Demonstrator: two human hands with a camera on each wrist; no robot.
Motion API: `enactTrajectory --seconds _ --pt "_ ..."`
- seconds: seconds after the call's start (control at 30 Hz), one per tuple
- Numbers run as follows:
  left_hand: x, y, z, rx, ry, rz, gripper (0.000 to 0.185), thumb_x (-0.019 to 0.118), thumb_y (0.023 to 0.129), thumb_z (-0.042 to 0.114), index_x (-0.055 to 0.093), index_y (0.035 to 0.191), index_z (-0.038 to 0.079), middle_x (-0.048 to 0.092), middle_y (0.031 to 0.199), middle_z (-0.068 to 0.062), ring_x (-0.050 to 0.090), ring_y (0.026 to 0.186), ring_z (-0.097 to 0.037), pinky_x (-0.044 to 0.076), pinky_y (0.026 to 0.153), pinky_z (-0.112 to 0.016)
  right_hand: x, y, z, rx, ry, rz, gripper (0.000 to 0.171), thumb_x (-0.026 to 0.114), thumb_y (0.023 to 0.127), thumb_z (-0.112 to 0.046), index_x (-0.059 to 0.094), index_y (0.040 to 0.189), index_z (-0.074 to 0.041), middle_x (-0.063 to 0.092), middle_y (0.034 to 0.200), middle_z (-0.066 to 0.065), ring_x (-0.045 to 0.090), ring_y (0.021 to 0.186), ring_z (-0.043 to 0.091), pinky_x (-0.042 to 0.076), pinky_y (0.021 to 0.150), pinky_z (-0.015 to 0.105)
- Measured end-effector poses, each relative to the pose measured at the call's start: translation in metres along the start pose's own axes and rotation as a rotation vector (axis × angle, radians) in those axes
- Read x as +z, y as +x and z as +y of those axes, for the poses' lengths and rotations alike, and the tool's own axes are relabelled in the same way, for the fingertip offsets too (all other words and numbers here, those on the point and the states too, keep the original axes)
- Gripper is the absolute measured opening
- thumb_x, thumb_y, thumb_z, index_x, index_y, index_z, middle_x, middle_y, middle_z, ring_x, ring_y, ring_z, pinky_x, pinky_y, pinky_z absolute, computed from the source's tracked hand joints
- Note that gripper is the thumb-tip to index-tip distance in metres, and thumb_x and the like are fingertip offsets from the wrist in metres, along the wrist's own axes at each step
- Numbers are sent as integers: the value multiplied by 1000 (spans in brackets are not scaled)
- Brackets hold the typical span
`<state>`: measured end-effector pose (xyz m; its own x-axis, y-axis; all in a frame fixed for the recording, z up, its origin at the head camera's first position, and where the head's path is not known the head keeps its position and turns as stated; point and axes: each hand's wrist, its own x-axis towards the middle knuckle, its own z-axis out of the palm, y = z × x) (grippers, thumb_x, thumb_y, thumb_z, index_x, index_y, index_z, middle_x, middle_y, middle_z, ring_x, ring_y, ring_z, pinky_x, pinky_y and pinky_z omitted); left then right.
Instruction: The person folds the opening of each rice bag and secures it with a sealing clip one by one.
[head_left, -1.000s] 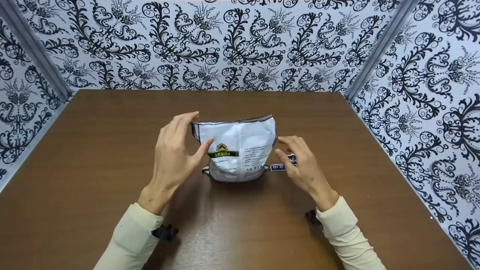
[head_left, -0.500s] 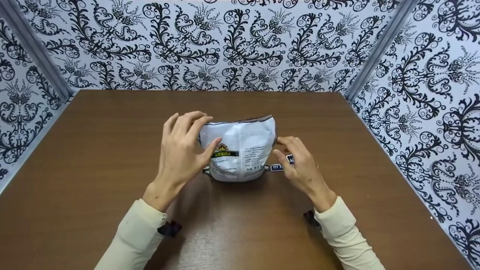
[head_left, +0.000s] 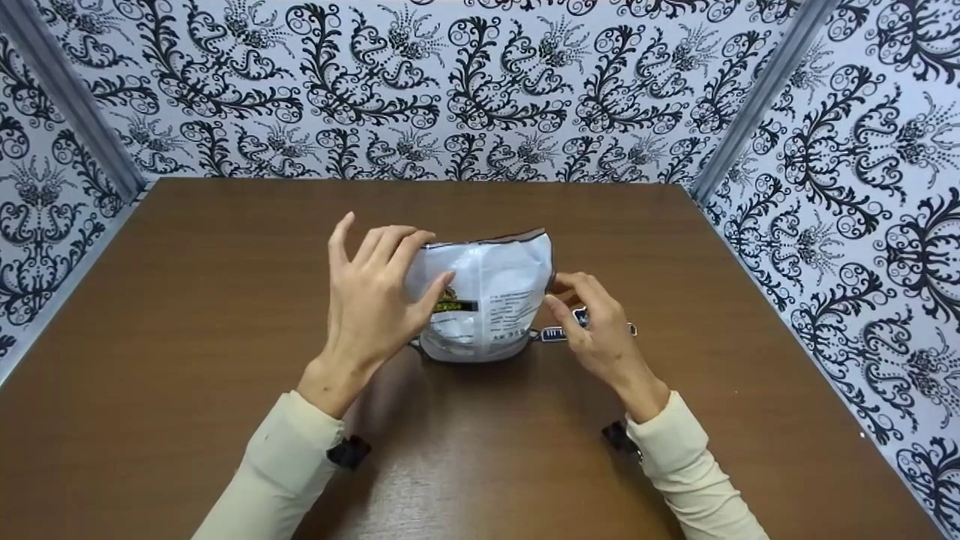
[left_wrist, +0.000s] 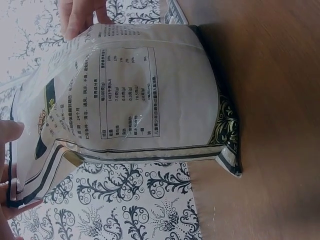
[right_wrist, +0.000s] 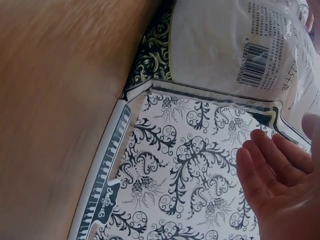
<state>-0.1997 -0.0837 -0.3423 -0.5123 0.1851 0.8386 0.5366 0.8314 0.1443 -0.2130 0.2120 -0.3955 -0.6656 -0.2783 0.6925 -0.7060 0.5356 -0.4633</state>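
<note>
- Head view: the white bag stands upright near the middle of the table, a little toward the far edge. Your left hand cups its left side, thumb on the printed front and fingers loosely spread over the top left corner. Your right hand sits at the bag's right edge with fingers half curled; whether they pinch the bag or only touch it, you cannot tell from here. A small dark printed strip lies on the table just beside that hand.
- Left wrist view: the bag fills the frame, its nutrition panel facing you and its base flat on the table. Fingertips touch its upper part only lightly.
- Right wrist view: your right hand is relaxed and open-palmed, near the bag but apparently holding nothing.
- Risk: the bag seems tall and soft. With such light contact high up, a push from one side could tip it or crumple its top.
</note>
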Motion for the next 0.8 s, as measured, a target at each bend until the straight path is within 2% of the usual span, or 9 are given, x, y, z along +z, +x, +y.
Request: enactTrajectory --seconds 0.2,0.23,0.5,0.8 --pt "2 3 2 -7 40 -6 40 72 93 45 74 115 12 75 110 -5 67 107 -25 21 125 -60 2 0 0 45 67 12 21 72 96 -6 68 116 1 71 104 12 69 91 20 56 84 21" --pt "2 3 3 -8 42 -8 40 72 93 45 74 114 11 75 109 -5 66 107 -26 21 125 -60 2 1 -1 51 71 14 20 72 96 -6 68 115 1 71 103 12 69 90 20 54 84 18" --pt "3 7 7 0 67 -25 36 70 95 43 74 111 10 75 103 -4 66 101 -26 21 126 -60 6 2 1 65 64 55 15 73 95 -4 70 109 1 73 98 10 68 86 18 55 79 20" --pt "4 11 13 19 81 -37 36 66 98 43 74 111 11 76 99 -5 68 95 -25 18 128 -60 8 4 0 87 61 101 11 75 94 -5 72 103 -1 74 94 10 68 80 18 54 75 16"
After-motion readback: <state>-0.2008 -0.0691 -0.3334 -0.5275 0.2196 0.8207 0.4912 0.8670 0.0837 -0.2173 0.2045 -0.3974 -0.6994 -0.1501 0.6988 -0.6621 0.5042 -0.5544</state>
